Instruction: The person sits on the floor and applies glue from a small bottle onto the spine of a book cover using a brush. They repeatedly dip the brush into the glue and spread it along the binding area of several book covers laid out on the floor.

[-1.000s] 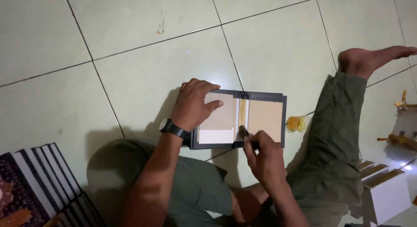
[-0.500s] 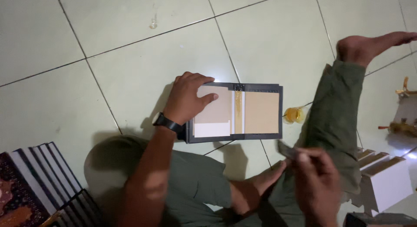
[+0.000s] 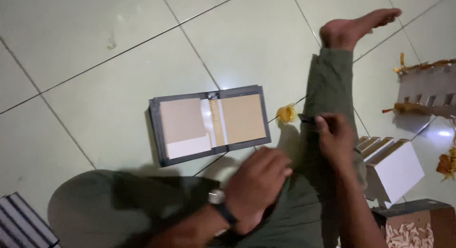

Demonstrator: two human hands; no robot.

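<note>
An open dark-grey book cover (image 3: 209, 125) with two tan boards and a glued spine strip lies flat on the tiled floor. My left hand (image 3: 259, 184), with a watch at the wrist, hovers over my lap just below the cover, fingers curled and holding nothing I can see. My right hand (image 3: 335, 136) rests over my right leg and pinches a thin dark brush whose tip points left toward a small yellow glue cup (image 3: 286, 113) on the floor beside the cover.
A stack of white-and-tan cover pieces (image 3: 394, 165) sits to my right, with a cardboard box of small pale bits (image 3: 413, 226) below it. More board assemblies (image 3: 427, 89) lie far right. Dark striped books (image 3: 21, 222) are at the bottom left. My bare foot (image 3: 356, 25) stretches ahead.
My left hand has lifted off the cover's left board and pulled back toward my lap. My right hand with the brush has moved up toward the glue cup. The view has shifted.
</note>
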